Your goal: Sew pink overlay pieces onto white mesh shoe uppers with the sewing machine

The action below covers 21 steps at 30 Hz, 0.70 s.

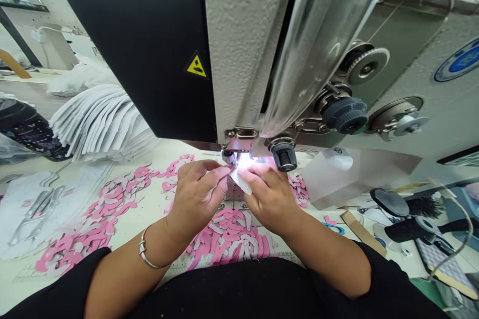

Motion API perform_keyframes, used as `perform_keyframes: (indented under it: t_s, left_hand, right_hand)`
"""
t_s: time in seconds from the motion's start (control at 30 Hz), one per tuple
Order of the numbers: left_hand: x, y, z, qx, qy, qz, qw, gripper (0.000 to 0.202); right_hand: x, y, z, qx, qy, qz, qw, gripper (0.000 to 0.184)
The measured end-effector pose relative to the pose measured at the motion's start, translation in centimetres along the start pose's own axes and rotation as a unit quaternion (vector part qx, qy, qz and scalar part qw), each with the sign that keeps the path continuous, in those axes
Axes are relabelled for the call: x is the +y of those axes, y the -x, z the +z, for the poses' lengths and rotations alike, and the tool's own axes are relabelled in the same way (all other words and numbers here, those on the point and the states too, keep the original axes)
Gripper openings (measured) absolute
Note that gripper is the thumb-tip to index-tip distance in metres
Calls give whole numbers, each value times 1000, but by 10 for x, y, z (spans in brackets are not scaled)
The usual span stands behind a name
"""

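Note:
Under the head of a sewing machine point(239, 50), both hands meet beside the lit needle area. My right hand point(271, 197) grips a small white textured fabric piece point(241, 182), its thumb and fingers on the right side. My left hand point(200, 189) is closed in a pinch at the left edge of the same piece, close to the presser foot point(228, 155). Glare and the fingertips hide the exact stitching spot. Below the hands lies a heap of pink and white curved fabric strips point(228, 234).
More pink strips point(112, 199) trail across the table on the left. Behind them stands a fanned stack of white fabric pieces point(107, 122). Flat white pieces point(41, 214) lie at far left. On the right are blue scissors handles point(333, 228), a brown strip point(362, 233) and a black-handled tool point(407, 229).

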<state>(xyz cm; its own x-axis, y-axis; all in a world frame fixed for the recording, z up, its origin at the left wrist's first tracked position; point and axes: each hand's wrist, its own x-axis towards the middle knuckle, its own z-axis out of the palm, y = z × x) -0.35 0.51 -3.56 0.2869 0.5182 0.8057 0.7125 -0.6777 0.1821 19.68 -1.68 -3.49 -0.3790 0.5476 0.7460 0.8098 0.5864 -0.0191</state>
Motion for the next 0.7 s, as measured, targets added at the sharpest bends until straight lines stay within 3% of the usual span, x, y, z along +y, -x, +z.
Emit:
perform_keyframes:
  t_s: [0.27, 0.5, 0.6, 0.7]
  left_hand:
    - [-4, 6, 4, -12, 20, -44, 999, 25]
    - [-12, 7, -6, -37, 22, -90, 995, 21]
    - [-33, 2, -16, -39, -12, -129, 991, 16]
    - [-79, -4, -39, -31, -86, -199, 976, 13]
  right_hand:
    - [4, -3, 6, 31, -36, 9, 999, 29]
    - [4, -4, 5, 39, -62, 25, 997, 31]
    - [5, -6, 2, 39, -78, 24, 996, 33]
    - [8, -9, -3, 22, -95, 25, 995, 32]
